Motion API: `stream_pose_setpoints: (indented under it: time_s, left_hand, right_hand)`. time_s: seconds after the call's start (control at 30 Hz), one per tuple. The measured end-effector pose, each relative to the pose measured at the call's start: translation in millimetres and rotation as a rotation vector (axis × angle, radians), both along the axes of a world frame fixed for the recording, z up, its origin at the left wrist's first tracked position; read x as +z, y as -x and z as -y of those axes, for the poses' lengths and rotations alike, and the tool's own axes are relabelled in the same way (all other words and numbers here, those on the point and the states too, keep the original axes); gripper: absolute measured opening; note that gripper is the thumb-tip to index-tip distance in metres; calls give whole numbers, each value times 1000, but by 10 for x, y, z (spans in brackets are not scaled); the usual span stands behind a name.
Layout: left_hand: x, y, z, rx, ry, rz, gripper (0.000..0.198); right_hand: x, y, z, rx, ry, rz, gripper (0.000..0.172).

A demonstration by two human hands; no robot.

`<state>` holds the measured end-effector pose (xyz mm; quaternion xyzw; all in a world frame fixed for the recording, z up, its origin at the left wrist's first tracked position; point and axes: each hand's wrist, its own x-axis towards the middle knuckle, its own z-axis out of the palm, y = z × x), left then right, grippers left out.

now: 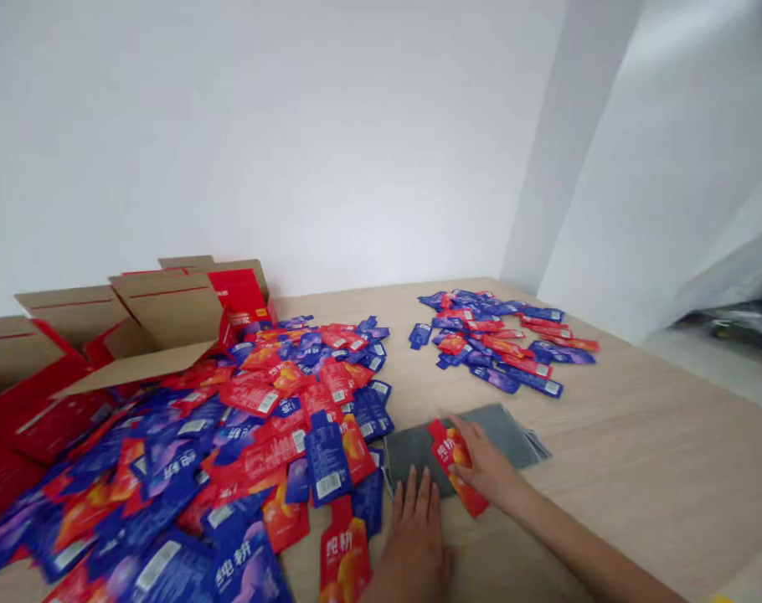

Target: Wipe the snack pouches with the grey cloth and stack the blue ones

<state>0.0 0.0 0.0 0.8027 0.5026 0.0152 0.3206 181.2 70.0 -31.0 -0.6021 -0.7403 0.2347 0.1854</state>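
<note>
My right hand (485,465) grips a red pouch (449,448) with orange fruit and white characters printed on it, tilted over a stack of dark grey plastic bags (510,431). Fingers stretched out, my left hand (415,540) rests at the near edge of the grey bags and holds nothing. Just left of it lie another red pouch (345,557) and a blue pouch (326,461) with a white barcode label. The grey bags lie flat on the wooden table, partly hidden by my hands and the held pouch.
A large heap of red and blue pouches (249,419) spreads over the left of the table (638,435). Open red cardboard boxes (167,310) stand behind it. Further back lies a smaller group of pouches (481,335). White walls bound the back and right.
</note>
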Motion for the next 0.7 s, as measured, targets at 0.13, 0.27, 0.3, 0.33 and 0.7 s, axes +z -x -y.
stream_pose_setpoints:
  time_s: [0.13,0.27,0.3,0.33,0.7]
  left_hand:
    - [-58,-24,-8,-6,-15,-9,70]
    - [-3,-28,1,3,-1,-9,67]
    - [8,-27,3,5,-1,-11,67]
    - [12,-25,4,7,-3,-10,66]
    - [-107,-30,-41,-29,-25,-23,66]
  right_hand:
    - [250,-87,-80,-39,-183,95,64]
    - [382,-2,-49,121,-273,45,45]
    - [362,36,-36,152,-285,51,44]
    - [316,73,-25,172,-302,73,43]
    - [-403,292,-300,192,-439,314,46]
